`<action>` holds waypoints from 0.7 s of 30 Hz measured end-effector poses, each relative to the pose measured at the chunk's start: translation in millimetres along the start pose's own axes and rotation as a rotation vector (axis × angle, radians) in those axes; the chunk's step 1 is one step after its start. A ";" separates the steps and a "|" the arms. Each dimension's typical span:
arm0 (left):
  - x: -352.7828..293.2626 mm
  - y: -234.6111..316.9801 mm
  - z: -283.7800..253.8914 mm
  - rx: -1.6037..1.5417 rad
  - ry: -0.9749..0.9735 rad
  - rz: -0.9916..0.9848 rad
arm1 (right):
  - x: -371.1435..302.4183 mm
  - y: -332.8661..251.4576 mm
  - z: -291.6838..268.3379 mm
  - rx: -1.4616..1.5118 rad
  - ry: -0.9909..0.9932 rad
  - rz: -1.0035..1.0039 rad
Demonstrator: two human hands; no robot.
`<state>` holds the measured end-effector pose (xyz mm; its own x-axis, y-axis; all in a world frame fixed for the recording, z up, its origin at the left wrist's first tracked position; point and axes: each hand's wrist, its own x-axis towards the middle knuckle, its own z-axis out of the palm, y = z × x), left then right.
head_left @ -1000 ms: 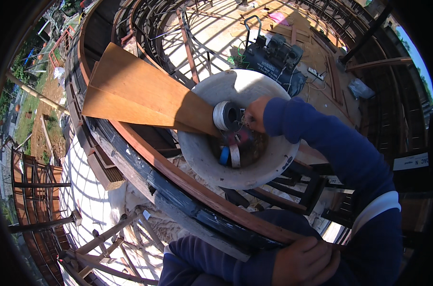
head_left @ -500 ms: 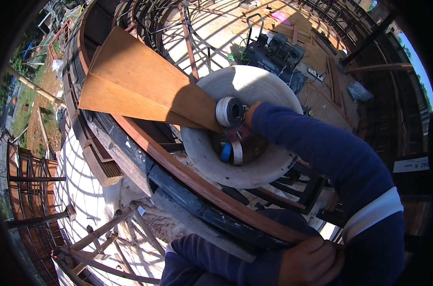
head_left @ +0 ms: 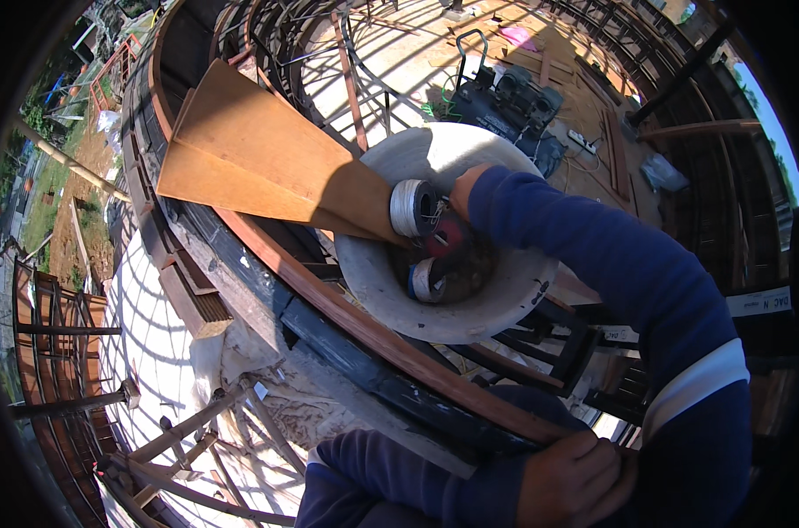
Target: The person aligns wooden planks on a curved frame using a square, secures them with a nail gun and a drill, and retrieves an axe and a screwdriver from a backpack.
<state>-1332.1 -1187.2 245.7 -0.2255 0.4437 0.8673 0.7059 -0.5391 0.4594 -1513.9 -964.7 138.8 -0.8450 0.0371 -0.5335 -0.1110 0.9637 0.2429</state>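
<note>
I see my right hand (head_left: 464, 189) reaching down into the pale grey round basin (head_left: 391, 290), and compared with a second ago it sits a little deeper, its knuckles now just past the silvery wire spool (head_left: 414, 209) that perches on the near rim. The sleeve covers most of that hand, so I cannot tell whether the fingers are clenched or released; only the back of the hand shows, touching or almost touching the spool. Just below the fingers, in the shaded bottom of the basin, lie a reddish round roll (head_left: 450, 236) and a second wire coil with a blue core (head_left: 424, 280); both have stayed where they were. The wooden boards (head_left: 259, 163) lean across the curved brown rail (head_left: 329, 304), their narrow end meeting the basin rim right beside the spool, unmoved. My left hand (head_left: 575, 480) is low in the view, closed into a fist on the top of the curved rail, well apart from the basin, and it has kept that grip through the last second. From this I judge that the reach into the basin has gone on without anything being lifted yet: the spool still rests on the rim and nothing has left the bowl. Beyond the fingers, a dark machine (head_left: 505, 97) stands on the sunlit floor far below.
</note>
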 end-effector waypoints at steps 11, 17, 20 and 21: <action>3.5 -2.4 -3.6 0.012 -0.058 0.025 | 0.0 24.5 -6.3 0.306 0.267 -0.139; 2.7 -1.7 0.2 0.007 -0.023 0.006 | -48.1 2.5 7.4 0.528 0.159 -0.308; 2.7 -1.8 -0.8 0.010 -0.038 0.007 | -69.8 -6.7 10.4 0.489 0.107 -0.447; 2.4 -1.6 -0.7 0.016 -0.042 0.007 | -71.9 -5.8 4.0 0.420 0.047 -0.392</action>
<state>-1334.2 -1185.8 247.2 -0.1923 0.4694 0.8618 0.7181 -0.5313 0.4496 -1450.4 -971.9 172.5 -0.8062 -0.3467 -0.4794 -0.2115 0.9256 -0.3137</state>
